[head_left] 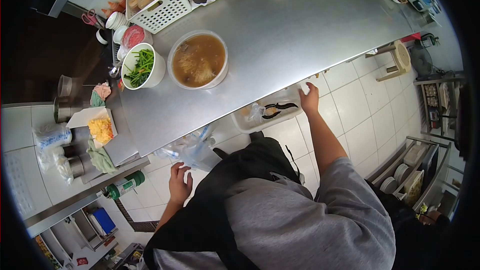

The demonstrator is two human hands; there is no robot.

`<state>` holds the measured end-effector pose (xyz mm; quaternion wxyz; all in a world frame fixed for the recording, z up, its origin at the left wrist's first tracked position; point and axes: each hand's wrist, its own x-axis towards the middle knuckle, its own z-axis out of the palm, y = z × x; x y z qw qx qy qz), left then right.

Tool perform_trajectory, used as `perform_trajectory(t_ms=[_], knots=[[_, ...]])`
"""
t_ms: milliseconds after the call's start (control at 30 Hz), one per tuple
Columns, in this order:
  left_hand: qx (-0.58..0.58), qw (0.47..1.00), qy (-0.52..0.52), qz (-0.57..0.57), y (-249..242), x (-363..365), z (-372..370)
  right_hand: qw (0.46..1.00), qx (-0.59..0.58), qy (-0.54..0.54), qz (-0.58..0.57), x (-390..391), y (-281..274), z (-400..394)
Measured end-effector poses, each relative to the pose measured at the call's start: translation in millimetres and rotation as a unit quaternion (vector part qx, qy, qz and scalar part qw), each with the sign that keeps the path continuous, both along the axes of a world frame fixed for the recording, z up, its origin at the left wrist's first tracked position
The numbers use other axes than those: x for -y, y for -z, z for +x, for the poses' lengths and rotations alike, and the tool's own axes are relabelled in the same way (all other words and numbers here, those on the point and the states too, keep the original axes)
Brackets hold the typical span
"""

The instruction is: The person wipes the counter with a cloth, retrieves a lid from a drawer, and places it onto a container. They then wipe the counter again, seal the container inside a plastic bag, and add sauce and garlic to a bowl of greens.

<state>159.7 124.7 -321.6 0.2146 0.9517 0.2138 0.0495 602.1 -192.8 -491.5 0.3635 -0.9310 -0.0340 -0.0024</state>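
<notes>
My right hand (310,98) is just below the counter edge, beside the right end of a white plastic bin (242,126). Its thumb and fingers are apart and curved, with nothing visible between them. Inside that bin lie a black-handled tool (280,106) and some clear plastic. My left hand (180,184) hangs low on the left with loosely bent fingers, holding nothing. Close above it are clear plastic bags (187,148). On the steel counter stand a round tub of brown soup (198,60) and a white paper bowl of green vegetables (143,66).
The steel counter (280,30) runs across in front of me. A white basket (160,10) of bottles stands at its back left. An open box of yellow food (101,129) sits at the left end, near a green cloth (100,156). A beige stool (400,58) is at right.
</notes>
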Motion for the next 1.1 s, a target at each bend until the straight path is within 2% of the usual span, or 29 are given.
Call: perform_trajectory(t_ms=[33,100,133,167,200,233,267,300,367,400,433,500,667,767,900,967,1100], knots=[[0.000,1.000,0.004,-0.001,-0.4,-4.4,10.6,0.995,-0.073,-0.051,-0.044,-0.8,2.8,7.4],[-0.045,0.994,0.045,-0.086,-0.2,-13.4,29.9,0.991,-0.090,-0.051,-0.090,-17.3,-22.5,-9.0],[-0.076,0.990,0.052,-0.107,-4.7,-11.6,41.6,0.991,-0.099,0.022,-0.089,-26.0,-48.6,-24.0],[-0.076,0.990,0.058,-0.106,-5.3,-10.0,50.3,0.995,0.032,0.096,0.021,-14.2,0.5,-31.2],[-0.084,0.986,0.076,-0.121,-4.1,-7.6,57.0,0.967,-0.098,0.225,0.069,-13.2,26.6,-41.4],[-0.096,0.982,0.094,-0.136,-3.1,-4.0,62.2,0.904,-0.228,0.345,0.114,-12.5,39.7,-54.4],[-0.110,0.978,0.095,-0.153,-5.8,2.2,69.7,0.824,-0.391,0.336,0.233,-11.2,25.5,-67.2],[-0.115,0.976,0.098,-0.155,-3.3,6.5,73.4,0.707,-0.534,0.312,0.344,-12.6,9.8,-77.5],[-0.124,0.968,0.129,-0.173,3.4,13.1,82.3,0.695,-0.530,0.266,0.407,-24.5,24.5,-91.0],[-0.144,0.964,0.140,-0.175,7.4,15.8,86.3,0.707,-0.493,0.258,0.436,-24.2,31.8,-93.9],[-0.147,0.963,0.140,-0.176,10.9,19.3,89.8,0.705,-0.496,0.261,0.436,-18.9,37.6,-97.0],[-0.155,0.953,0.170,-0.196,15.3,27.3,103.2,0.741,-0.475,0.206,0.428,-8.4,32.5,-103.8],[-0.162,0.939,0.190,-0.235,37.1,50.4,144.2,0.738,-0.464,0.267,0.411,26.0,18.9,-160.7],[-0.216,0.919,0.184,-0.273,47.6,67.0,168.6,0.731,-0.479,0.290,0.390,54.8,13.1,-179.8],[-0.205,0.923,0.232,-0.229,64.9,90.5,206.6,0.728,-0.484,0.284,0.393,74.8,7.4,-185.1],[-0.121,0.936,0.282,-0.174,76.8,100.0,225.3,0.725,-0.492,0.270,0.400,77.4,6.0,-184.3],[-0.097,0.932,0.309,-0.162,84.9,124.1,261.2,0.711,-0.512,0.249,0.412,81.4,4.1,-182.2]])
